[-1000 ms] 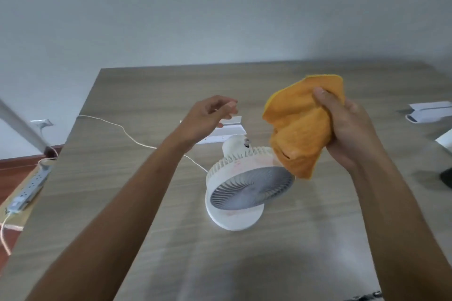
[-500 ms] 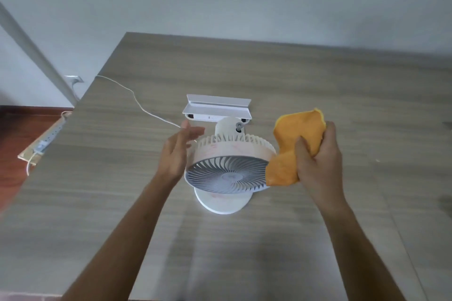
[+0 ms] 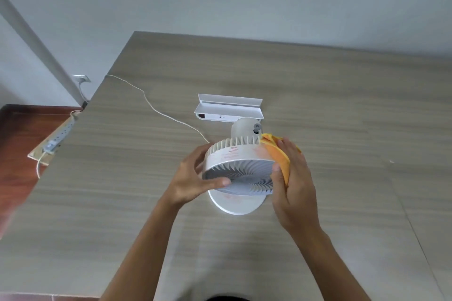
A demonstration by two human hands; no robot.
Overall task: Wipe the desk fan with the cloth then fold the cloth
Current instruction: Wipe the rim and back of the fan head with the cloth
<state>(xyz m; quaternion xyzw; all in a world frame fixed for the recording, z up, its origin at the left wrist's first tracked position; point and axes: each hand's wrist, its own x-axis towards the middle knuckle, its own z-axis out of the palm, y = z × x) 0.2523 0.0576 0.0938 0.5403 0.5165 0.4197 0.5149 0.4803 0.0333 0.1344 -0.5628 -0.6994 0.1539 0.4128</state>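
Note:
A small white desk fan stands on its round base in the middle of the wooden table, its grille tilted toward me. My left hand grips the left side of the fan head, thumb across the front grille. My right hand presses a bunched orange cloth against the right side of the fan's rim. Most of the cloth is hidden under that hand.
A white bracket-like device lies just behind the fan. A thin white cable runs from the fan over the table's left edge to a power strip on the floor. The wall stands behind the table.
My left hand has closed on the fan's left side. My right hand has pushed the cloth against the fan's right rim, and the view has moved closer to the fan.

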